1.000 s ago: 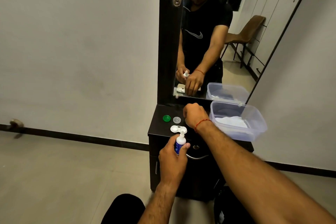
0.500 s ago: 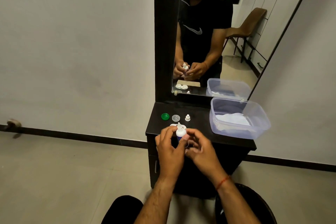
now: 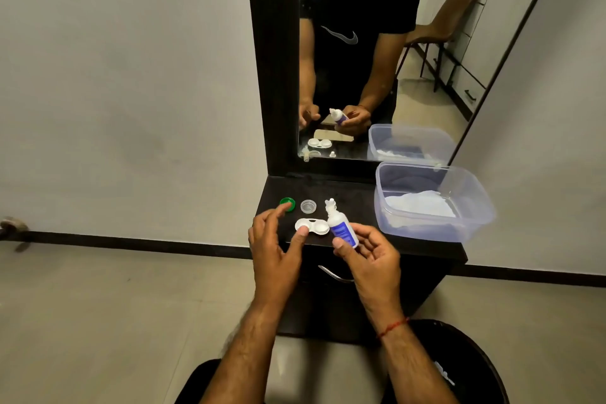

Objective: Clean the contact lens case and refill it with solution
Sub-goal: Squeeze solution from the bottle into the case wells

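The white two-well contact lens case (image 3: 315,226) lies open on the black dresser top (image 3: 355,192). Behind it sit its loose lids, one green (image 3: 288,204) and one clear (image 3: 308,207). My right hand (image 3: 372,261) grips a small white solution bottle with a blue label (image 3: 342,228). The bottle is uncapped and leans left, its nozzle above the case's right well. My left hand (image 3: 273,254) is spread with nothing in it. Its thumb rests on the case's left edge and its index finger points at the green lid.
A clear plastic tub (image 3: 480,197) holding a white cloth stands at the right of the dresser top. A mirror (image 3: 360,59) rises behind, with bare wall on both sides. A metal drawer handle (image 3: 333,275) sits below the top's front edge.
The bottle has passed from my left hand to my right hand. My left hand has let go and moved forward onto the case. The view has tilted down.
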